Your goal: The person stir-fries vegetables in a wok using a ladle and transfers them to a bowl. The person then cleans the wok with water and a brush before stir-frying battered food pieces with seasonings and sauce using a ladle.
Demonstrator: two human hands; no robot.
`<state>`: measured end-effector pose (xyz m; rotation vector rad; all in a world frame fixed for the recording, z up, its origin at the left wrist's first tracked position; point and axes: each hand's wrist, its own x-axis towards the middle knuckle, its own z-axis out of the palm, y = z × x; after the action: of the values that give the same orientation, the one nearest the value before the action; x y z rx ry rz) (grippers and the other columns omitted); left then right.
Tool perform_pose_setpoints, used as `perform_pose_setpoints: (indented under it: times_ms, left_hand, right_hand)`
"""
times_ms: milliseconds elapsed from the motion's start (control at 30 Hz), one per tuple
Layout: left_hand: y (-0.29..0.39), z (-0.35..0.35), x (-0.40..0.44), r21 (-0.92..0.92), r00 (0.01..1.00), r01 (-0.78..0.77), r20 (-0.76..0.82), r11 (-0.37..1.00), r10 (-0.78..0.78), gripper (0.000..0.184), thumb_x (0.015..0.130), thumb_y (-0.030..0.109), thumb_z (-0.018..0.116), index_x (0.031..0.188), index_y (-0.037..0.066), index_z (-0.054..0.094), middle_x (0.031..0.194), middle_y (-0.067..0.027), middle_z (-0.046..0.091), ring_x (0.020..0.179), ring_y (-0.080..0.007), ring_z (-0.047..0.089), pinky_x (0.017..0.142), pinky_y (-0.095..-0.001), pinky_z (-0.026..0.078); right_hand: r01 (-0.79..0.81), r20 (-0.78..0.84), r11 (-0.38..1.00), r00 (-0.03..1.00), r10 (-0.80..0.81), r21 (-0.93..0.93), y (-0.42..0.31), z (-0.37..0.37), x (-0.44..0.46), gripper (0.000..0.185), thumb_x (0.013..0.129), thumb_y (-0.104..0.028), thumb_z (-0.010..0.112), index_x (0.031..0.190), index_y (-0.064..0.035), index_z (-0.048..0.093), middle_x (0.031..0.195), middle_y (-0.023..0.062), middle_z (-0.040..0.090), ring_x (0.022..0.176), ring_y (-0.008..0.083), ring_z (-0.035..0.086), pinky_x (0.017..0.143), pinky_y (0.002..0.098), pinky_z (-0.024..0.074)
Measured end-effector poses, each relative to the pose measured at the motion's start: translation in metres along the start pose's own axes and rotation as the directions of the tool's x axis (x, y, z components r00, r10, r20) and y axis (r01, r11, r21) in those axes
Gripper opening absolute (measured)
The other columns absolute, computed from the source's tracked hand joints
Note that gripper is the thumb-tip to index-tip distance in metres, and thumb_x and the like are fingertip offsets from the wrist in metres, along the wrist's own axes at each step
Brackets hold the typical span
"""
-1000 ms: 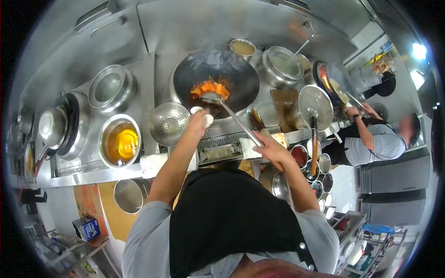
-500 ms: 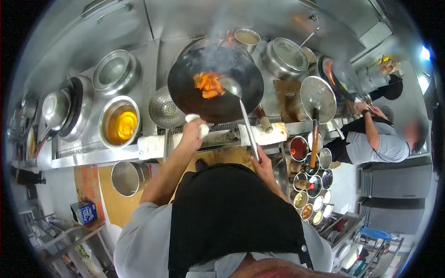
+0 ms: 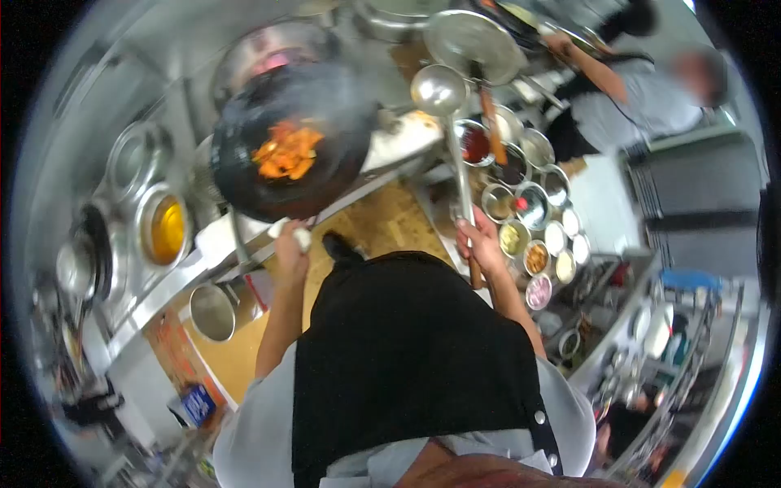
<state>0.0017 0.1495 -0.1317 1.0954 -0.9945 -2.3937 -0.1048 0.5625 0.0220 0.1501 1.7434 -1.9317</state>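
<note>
My left hand (image 3: 291, 250) grips the near edge of a black wok (image 3: 338, 167) through a folded white cloth (image 3: 303, 237). Orange-coloured food pieces (image 3: 286, 151) lie in the wok under rising smoke. Behind the wok, the burner (image 3: 272, 50) shows a reddish glow. In my right hand (image 3: 482, 244) is a long-handled ladle (image 3: 440, 89), fingers wrapped round its lower shaft. The ladle's bowl is clear of the wok, to its right, near a tub of red sauce (image 3: 473, 143). Whether the bowl holds anything is hard to make out.
Several seasoning tubs (image 3: 533, 205) stand at my right. A large strainer (image 3: 476, 47) and a wooden handle (image 3: 493, 130) jut over them. On the left are a bowl of yellow oil (image 3: 167, 230) and a steel pot (image 3: 213, 311). A co-worker (image 3: 622, 102) stands at the far right.
The ladle has left the wok and swung right, towards the seasoning tubs. The wok has shifted nearer to me, uncovering the burner's glow. My view has turned to the right.
</note>
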Motion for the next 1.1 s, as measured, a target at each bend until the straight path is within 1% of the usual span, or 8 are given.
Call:
perform_pose_setpoints:
  times_ms: [100, 233, 267, 367, 500, 900, 967, 1100]
  left_hand:
    - [0.004, 0.002, 0.003, 0.023, 0.999, 0.027, -0.046, 0.999, -0.026, 0.008, 0.092, 0.010, 0.066, 0.099, 0.010, 0.063, 0.090, -0.0026, 0.066, 0.081, -0.0169, 0.065, 0.073, -0.0326, 0.052]
    - [0.009, 0.008, -0.005, 0.007, 1.000, 0.010, -0.012, 1.000, -0.010, 0.012, 0.091, 0.015, 0.069, 0.099, 0.014, 0.061, 0.088, -0.0003, 0.065, 0.077, -0.0161, 0.064, 0.063, -0.0344, 0.050]
    - [0.010, 0.007, -0.008, 0.058, 0.998, 0.049, -0.044, 0.997, -0.046, 0.015, 0.089, 0.018, 0.072, 0.101, 0.017, 0.061, 0.085, 0.0009, 0.065, 0.072, -0.0153, 0.063, 0.055, -0.0340, 0.046]
    - [0.015, 0.021, -0.019, 0.113, 0.994, 0.067, -0.091, 0.991, -0.057, 0.014, 0.088, 0.025, 0.072, 0.097, 0.022, 0.061, 0.081, 0.0058, 0.062, 0.070, -0.0117, 0.059, 0.057, -0.0313, 0.040]
    - [0.014, 0.017, -0.015, 0.127, 0.993, 0.080, -0.092, 0.989, -0.068, 0.015, 0.088, 0.026, 0.072, 0.098, 0.022, 0.061, 0.081, 0.0056, 0.062, 0.070, -0.0120, 0.059, 0.057, -0.0319, 0.039]
    - [0.018, 0.013, -0.013, 0.133, 0.992, 0.104, -0.080, 0.986, -0.093, 0.014, 0.090, 0.024, 0.071, 0.099, 0.019, 0.062, 0.079, 0.0031, 0.063, 0.066, -0.0138, 0.062, 0.052, -0.0311, 0.043]
    - [0.017, 0.006, -0.008, 0.113, 0.990, 0.134, -0.057, 0.984, -0.128, 0.016, 0.089, 0.020, 0.073, 0.101, 0.017, 0.062, 0.084, 0.0012, 0.065, 0.069, -0.0156, 0.065, 0.054, -0.0319, 0.046]
    - [0.016, 0.008, -0.008, 0.098, 0.993, 0.108, -0.058, 0.989, -0.102, 0.015, 0.088, 0.019, 0.073, 0.099, 0.016, 0.063, 0.084, 0.0008, 0.065, 0.070, -0.0157, 0.065, 0.053, -0.0321, 0.047]
  right_hand:
    - [-0.003, -0.057, 0.998, 0.998, 0.007, 0.068, 0.010, -0.025, -0.011, 0.042, 0.102, -0.015, 0.062, 0.142, -0.0088, 0.052, 0.067, -0.0026, 0.047, 0.048, 0.0086, 0.044, 0.043, 0.0248, 0.0361]
    - [0.055, -0.226, 0.978, 0.969, -0.101, -0.203, 0.017, -0.038, -0.015, 0.040, 0.100, -0.016, 0.062, 0.138, -0.0047, 0.055, 0.065, -0.0018, 0.051, 0.048, 0.0087, 0.046, 0.044, 0.0268, 0.0362]
    - [0.080, -0.268, 0.973, 0.953, -0.138, -0.215, 0.021, -0.036, -0.014, 0.037, 0.099, -0.016, 0.061, 0.134, -0.0029, 0.057, 0.064, -0.0014, 0.052, 0.048, 0.0087, 0.047, 0.045, 0.0278, 0.0367]
    - [0.070, -0.287, 0.962, 0.946, -0.147, -0.264, 0.022, -0.039, -0.012, 0.035, 0.099, -0.016, 0.061, 0.131, -0.0026, 0.057, 0.064, -0.0015, 0.052, 0.049, 0.0091, 0.047, 0.046, 0.0276, 0.0372]
    - [-0.015, -0.340, 0.976, 0.938, -0.061, -0.216, 0.034, -0.045, -0.003, 0.032, 0.099, -0.016, 0.063, 0.127, -0.0020, 0.060, 0.063, -0.0007, 0.053, 0.048, 0.0105, 0.049, 0.045, 0.0286, 0.0383]
    - [-0.025, -0.390, 0.981, 0.919, -0.053, -0.193, 0.049, -0.050, 0.017, 0.038, 0.099, -0.017, 0.064, 0.133, -0.0013, 0.059, 0.063, 0.0008, 0.055, 0.048, 0.0115, 0.050, 0.045, 0.0298, 0.0397]
    - [-0.023, -0.381, 0.986, 0.923, -0.042, -0.163, 0.051, -0.052, 0.019, 0.036, 0.099, -0.018, 0.064, 0.131, -0.0014, 0.060, 0.063, 0.0007, 0.055, 0.048, 0.0114, 0.050, 0.045, 0.0297, 0.0396]
    - [-0.077, -0.381, 0.993, 0.924, 0.036, -0.092, 0.040, -0.045, 0.016, 0.026, 0.100, -0.020, 0.064, 0.120, -0.0032, 0.062, 0.065, 0.0002, 0.054, 0.048, 0.0112, 0.049, 0.045, 0.0289, 0.0387]
